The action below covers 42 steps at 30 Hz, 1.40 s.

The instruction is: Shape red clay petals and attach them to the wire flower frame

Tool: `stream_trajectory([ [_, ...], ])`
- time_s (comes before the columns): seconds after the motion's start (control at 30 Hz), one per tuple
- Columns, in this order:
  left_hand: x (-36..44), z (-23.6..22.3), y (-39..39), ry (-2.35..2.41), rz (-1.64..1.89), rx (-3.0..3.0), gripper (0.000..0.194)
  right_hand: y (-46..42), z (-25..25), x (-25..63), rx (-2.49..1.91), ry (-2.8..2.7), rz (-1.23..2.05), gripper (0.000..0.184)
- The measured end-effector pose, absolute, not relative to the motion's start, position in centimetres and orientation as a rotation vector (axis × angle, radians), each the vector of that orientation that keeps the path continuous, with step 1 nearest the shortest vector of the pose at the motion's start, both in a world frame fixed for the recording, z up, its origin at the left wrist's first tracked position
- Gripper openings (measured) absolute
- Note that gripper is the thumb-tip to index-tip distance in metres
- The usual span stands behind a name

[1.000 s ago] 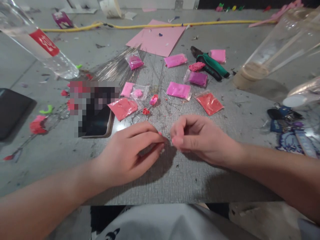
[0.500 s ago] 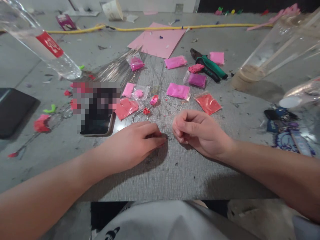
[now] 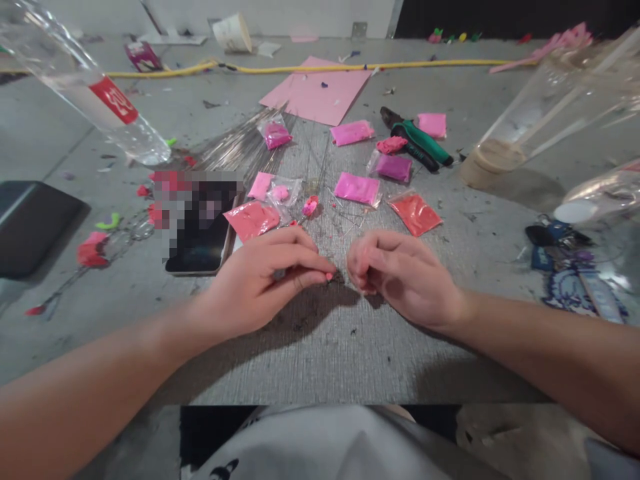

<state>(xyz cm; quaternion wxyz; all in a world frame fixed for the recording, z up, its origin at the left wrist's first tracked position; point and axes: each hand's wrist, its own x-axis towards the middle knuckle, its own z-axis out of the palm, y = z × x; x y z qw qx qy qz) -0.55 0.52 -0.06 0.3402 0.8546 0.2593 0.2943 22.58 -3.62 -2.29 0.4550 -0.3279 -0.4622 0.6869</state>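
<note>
Two hands, one small pink bit and a table of craft packets

Left hand (image 3: 273, 280): closed in a pinch. A pink bit (image 3: 329, 277) is gripped at the tips of thumb and fingers, over the near part of the grey table (image 3: 340, 373), in the gap between the two hands.

Right hand (image 3: 405, 277): fingers curled in, thumb laid against them. It is held just beside the left fingertips, apart from them. Whether anything is held inside cannot be told.

Packets: a coral packet (image 3: 250, 219) is placed just beyond the left hand, a red packet (image 3: 415, 212) beyond the right hand, and a magenta packet (image 3: 357, 189) between those two. More pink and purple ones are scattered farther back.

Flower, pink and red (image 3: 311, 206): laid beyond the left hand, to the right of the coral packet.

Pliers, green and black handles (image 3: 425, 143): laid behind the red packet.

Wires, thin, a bundle (image 3: 233, 150): spread at left of centre, behind the phone.

Phone (image 3: 197, 247): laid face up, near the left hand; its far part is blurred.

Paper, pink sheet (image 3: 320, 90): laid at the back, crossed by a yellow cable (image 3: 420, 65).
</note>
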Motion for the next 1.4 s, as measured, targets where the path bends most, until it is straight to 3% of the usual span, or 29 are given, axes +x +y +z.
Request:
stream_trajectory([
  [0.23, 0.7, 0.1, -2.7, 0.774, 0.896, 1.557, 0.01, -5.1, -2.1, 21.7, -0.695, -1.674, 1.231, 0.025],
  [0.43, 1.1, -0.4, -3.8, 0.711, 0.917, 1.43, 0.011, -5.2, -1.8, 21.0, -0.61, -1.856, 0.992, 0.018],
  [1.4, 1.0, 0.1, -3.7, 0.777, 0.923, 1.575, 0.017, -5.4, -1.9, 20.6, -0.755, -1.896, 0.851, 0.028],
])
